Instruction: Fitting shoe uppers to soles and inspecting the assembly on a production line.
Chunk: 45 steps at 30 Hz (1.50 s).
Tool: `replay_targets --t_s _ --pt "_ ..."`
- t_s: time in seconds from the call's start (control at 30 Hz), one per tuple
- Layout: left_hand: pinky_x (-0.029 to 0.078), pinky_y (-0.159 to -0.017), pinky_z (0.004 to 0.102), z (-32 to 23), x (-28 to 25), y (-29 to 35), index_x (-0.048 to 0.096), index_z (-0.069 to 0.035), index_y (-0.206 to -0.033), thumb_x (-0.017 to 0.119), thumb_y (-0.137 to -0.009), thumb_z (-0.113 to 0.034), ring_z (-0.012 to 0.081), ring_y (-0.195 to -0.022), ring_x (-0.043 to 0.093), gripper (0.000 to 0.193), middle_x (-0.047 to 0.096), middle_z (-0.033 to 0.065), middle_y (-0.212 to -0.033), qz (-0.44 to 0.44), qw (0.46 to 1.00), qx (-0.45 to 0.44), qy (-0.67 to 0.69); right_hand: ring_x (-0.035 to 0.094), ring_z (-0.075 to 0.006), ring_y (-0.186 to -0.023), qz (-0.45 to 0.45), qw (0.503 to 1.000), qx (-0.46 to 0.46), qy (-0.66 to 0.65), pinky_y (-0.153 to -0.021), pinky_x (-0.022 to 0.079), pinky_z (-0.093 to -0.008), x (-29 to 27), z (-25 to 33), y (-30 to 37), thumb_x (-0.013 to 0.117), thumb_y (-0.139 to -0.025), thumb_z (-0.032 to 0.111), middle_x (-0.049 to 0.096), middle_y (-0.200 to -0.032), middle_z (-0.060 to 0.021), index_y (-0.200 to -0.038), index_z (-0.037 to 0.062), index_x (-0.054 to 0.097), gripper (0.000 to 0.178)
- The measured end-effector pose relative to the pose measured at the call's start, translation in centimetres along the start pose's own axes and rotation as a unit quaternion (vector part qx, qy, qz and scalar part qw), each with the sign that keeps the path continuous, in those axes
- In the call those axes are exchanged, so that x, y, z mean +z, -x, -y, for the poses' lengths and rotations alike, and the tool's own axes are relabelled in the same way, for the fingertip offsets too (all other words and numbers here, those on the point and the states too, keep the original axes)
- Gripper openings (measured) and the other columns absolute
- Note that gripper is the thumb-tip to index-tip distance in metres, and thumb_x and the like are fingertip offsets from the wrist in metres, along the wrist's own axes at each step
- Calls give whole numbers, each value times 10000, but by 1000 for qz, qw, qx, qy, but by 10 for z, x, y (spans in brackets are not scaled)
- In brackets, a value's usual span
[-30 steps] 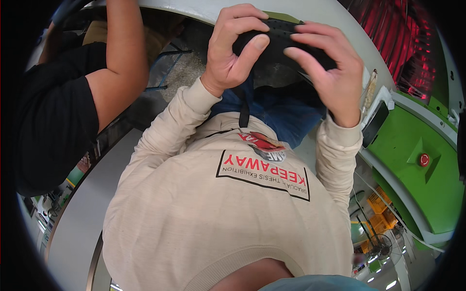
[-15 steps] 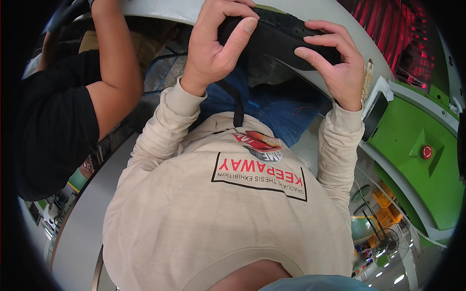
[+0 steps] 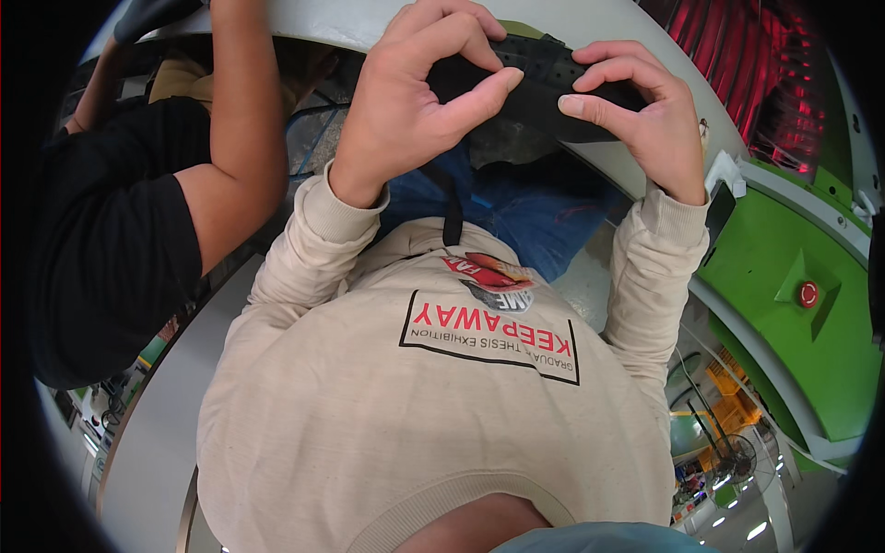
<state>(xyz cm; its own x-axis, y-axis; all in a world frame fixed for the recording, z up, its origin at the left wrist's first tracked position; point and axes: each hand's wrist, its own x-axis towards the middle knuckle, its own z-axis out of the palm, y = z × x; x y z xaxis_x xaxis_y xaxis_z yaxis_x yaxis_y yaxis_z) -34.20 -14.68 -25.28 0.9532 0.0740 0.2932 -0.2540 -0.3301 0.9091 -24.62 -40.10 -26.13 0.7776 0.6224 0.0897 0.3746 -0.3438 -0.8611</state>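
A black piece of footwear (image 3: pixel 539 109), perhaps a sandal, is held at the table's near edge, partly hidden behind my fingers. Along its top runs a black strap (image 3: pixel 546 63) dotted with small holes. My left hand (image 3: pixel 406 101) is closed, thumb and forefinger pinched together at the strap's left part. From the other side my right hand (image 3: pixel 650 111) grips the piece, with curled fingers over its top and the thumb in front. What exactly lies between the left fingertips is too small to make out.
A white curved tabletop (image 3: pixel 332 20) spans the far side. To the right stands a green machine (image 3: pixel 784 249) with a red button (image 3: pixel 808 294) and red-lit strips (image 3: pixel 710 55) beyond. On the left, close by, is a co-worker's bare arm (image 3: pixel 244 129) with a black sleeve.
My left hand has moved slightly right, and its thumb and forefinger have closed together at the strap. My right hand has shifted a little right. The co-worker's arm has moved slightly right.
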Motion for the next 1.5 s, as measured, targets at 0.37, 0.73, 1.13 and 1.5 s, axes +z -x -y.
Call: replay_targets --t_s 0.37,0.73,1.13,1.5 --pt "545 -899 376 5 4 -5 668 -12 -831 927 -777 -57 293 -982 690 269 704 149 -1055 -10 998 33 -56 729 -230 -1131 -52 996 -25 -69 -1016 542 -343 -2 -16 14 942 -779 30 780 -1202 -107 -947 16 832 202" --pt "529 -993 351 28 5 -5 694 -8 -897 913 -827 -23 240 -1086 703 230 754 125 -1175 17 991 111 -74 725 -233 -1136 -184 975 -19 -120 -1000 561 -345 8 -47 45 929 -802 -3 781 -1207 -124 -1046 33 854 258" --pt "530 -986 337 32 9 -5 687 -14 -844 942 -801 -34 227 -1069 710 259 761 119 -1157 -1 993 100 -64 727 -227 -1154 -147 967 6 -208 -1010 570 -331 2 -65 43 892 -884 29 775 -1216 -139 -1039 34 837 164" --pt "564 -929 377 32 19 0 749 -6 -862 907 -817 14 270 -1037 728 166 761 158 -1120 -49 995 53 72 715 -236 -1210 -122 938 35 -322 -1053 562 -334 -7 -76 49 814 -967 24 763 -1303 -169 -1116 24 808 148"
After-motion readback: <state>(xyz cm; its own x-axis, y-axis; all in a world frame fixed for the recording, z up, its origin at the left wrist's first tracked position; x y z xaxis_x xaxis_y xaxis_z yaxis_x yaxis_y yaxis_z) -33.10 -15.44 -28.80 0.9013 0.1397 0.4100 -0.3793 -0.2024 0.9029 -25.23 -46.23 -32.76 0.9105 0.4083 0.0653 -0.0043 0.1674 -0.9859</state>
